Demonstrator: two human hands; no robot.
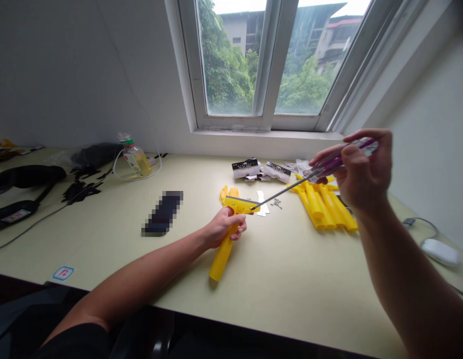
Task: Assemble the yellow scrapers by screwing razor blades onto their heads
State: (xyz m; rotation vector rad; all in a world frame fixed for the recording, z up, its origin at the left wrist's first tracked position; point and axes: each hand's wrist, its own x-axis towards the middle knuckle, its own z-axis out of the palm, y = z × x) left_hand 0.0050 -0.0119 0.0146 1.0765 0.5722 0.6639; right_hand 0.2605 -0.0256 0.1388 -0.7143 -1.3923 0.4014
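My left hand (227, 227) is wrapped round the neck of a yellow scraper (221, 259), whose wide head with a grey blade edge points away from me. In my right hand (362, 172) is a screwdriver (287, 189) with a clear purple handle and a long thin shaft. Its tip meets the right end of the scraper head, where a screw seems to sit. Just behind the head lie loose yellow plastic pieces (234, 191). Flat metal blades (262, 203) and several small screws (277, 203) rest to its right.
Several yellow scraper handles (325, 207) are heaped at the right. Black-and-white cardboard packaging (246, 168) lies below the window. A bottle of yellow liquid (136, 159), a pixelated dark object (163, 213) and black headphones (27, 192) occupy the left. A white device (440, 251) with a cable is far right.
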